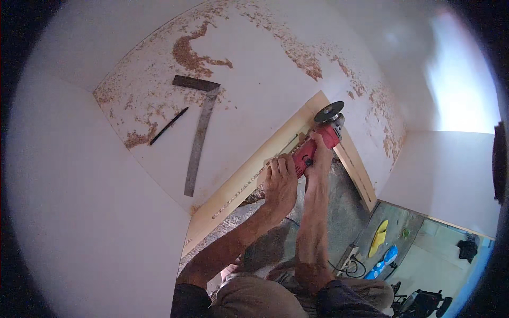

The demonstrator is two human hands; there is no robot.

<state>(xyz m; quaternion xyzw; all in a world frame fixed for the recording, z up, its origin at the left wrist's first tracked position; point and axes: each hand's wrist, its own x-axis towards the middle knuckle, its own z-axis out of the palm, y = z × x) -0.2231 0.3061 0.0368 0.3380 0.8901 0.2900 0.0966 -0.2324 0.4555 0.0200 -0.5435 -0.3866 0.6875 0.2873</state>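
Note:
A red angle grinder (304, 157) with a dark round disc (329, 112) is in my hands. My right hand (319, 159) grips its body near the head. My left hand (280, 183) is curled at the grinder's rear end; its fingertips are partly hidden. Beneath the tool runs a long pale wooden board (233, 199), with a line of wood chips along it. At its far end, a second wooden board (356, 172) with dark slots meets it at a corner. The disc is over that corner; I cannot tell whether it touches the wood.
A metal try square (200, 143) and a black pencil-like stick (168, 126) lie on the white surface left of the boards. Sawdust (193, 53) is scattered there. At lower right are a yellow slipper (378, 238), a blue slipper (383, 263) and a power strip with cable (348, 257).

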